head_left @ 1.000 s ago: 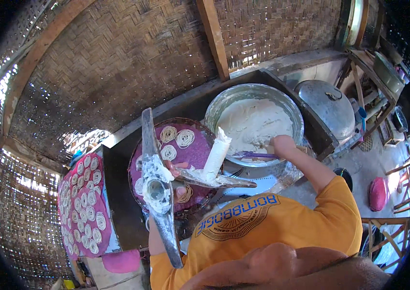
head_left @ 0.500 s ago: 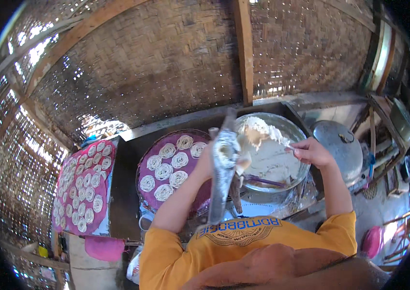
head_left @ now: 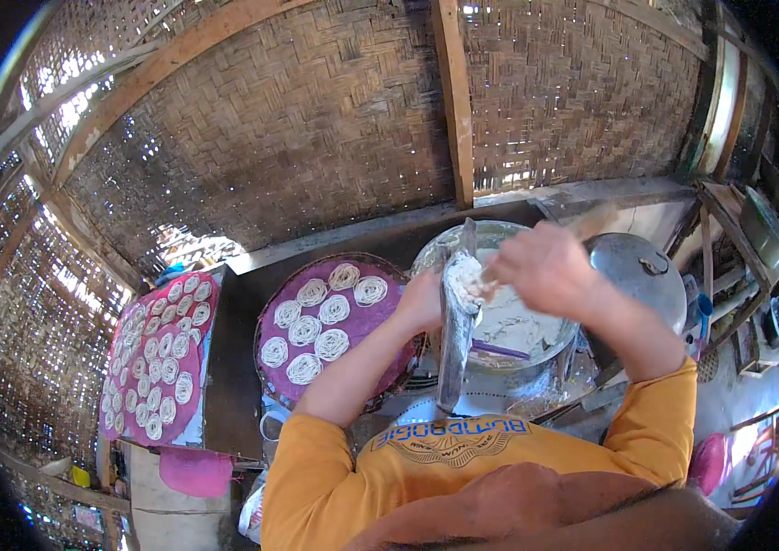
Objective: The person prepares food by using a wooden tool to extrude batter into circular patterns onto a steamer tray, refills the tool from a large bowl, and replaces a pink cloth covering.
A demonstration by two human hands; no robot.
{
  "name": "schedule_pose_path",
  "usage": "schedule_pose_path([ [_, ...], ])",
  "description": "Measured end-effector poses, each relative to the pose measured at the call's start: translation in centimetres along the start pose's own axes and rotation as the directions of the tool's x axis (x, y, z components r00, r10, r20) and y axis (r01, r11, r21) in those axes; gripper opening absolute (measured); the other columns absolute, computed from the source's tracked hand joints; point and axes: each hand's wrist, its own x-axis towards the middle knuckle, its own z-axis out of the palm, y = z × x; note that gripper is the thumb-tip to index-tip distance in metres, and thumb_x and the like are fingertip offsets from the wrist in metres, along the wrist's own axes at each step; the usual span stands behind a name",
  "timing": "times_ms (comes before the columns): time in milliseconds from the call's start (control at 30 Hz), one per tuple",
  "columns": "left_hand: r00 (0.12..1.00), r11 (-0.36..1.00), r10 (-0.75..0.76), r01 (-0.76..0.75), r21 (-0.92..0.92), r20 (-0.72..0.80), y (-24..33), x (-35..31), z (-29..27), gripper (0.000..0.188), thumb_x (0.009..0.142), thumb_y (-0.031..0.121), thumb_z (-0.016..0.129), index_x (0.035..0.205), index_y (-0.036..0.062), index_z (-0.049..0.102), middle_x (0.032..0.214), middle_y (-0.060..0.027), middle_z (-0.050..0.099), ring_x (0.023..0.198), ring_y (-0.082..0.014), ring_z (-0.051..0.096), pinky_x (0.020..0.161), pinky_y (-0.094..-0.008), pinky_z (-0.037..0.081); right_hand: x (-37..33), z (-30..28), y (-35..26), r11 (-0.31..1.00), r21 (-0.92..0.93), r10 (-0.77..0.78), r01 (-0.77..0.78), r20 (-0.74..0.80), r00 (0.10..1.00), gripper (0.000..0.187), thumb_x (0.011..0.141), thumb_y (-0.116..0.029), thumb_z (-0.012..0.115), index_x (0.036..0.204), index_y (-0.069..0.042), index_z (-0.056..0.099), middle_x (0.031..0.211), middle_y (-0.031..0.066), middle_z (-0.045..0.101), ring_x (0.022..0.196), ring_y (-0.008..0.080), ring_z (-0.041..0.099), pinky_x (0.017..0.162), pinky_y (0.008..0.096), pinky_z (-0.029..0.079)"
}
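Note:
My left hand (head_left: 422,299) is closed round the side of a long, worn wooden press (head_left: 453,367), held upright over the left part of a metal basin. White dough (head_left: 467,278) fills the opening in its middle. My right hand (head_left: 544,266), smeared by motion, is closed on a light wooden spatula (head_left: 592,221). One end of the spatula sticks out past the hand to the upper right; the other reaches the dough in the press. The wide basin (head_left: 424,241) below holds more pale dough (head_left: 523,323). A purple stick (head_left: 502,350) lies across its near side.
Left of the basin is a round tray with purple cloth (head_left: 353,356) bearing several coiled noodle-like nests (head_left: 305,331). Farther left, a pink-covered board (head_left: 137,354) carries many more. A lidded metal pot (head_left: 633,275) stands at right. A woven wall (head_left: 307,129) rises behind.
My right hand has lifted from the basin's right side and moved left to the press, bringing dough with the spatula. The press is now turned, with its opening full of dough.

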Motion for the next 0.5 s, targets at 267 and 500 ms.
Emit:
schedule_pose_path([
  [267,0.998,0.996,-0.041,0.044,0.076,-0.05,-3.7,0.4,0.4,0.048,0.062,0.037,0.066,0.101,0.0102,0.057,0.1,-0.0137,0.059,0.09,-0.0295,0.057,0.076,-0.0363,0.045,-2.7,-0.8,1.1,0.999,0.006,0.042,-0.042,-0.239,0.97,0.015,0.063,-0.016,0.061,0.077,-0.013,0.059,0.059,-0.0004,0.048,0.056,0.0163,0.051,0.05,0.0278,0.038],
  [500,0.996,0.995,0.04,-0.032,0.095,-0.086,-4.3,0.6,1.0,0.041,0.066,0.032,0.06,0.095,0.0042,0.057,0.091,-0.0208,0.059,0.085,-0.0374,0.055,0.074,-0.042,0.044,-2.8,-1.9,3.4,0.987,0.063,0.16,-0.148,-0.271,0.949,0.016,0.059,-0.02,0.067,0.073,-0.014,0.06,0.059,0.0006,0.05,0.056,0.0198,0.053,0.05,0.0328,0.04],
])
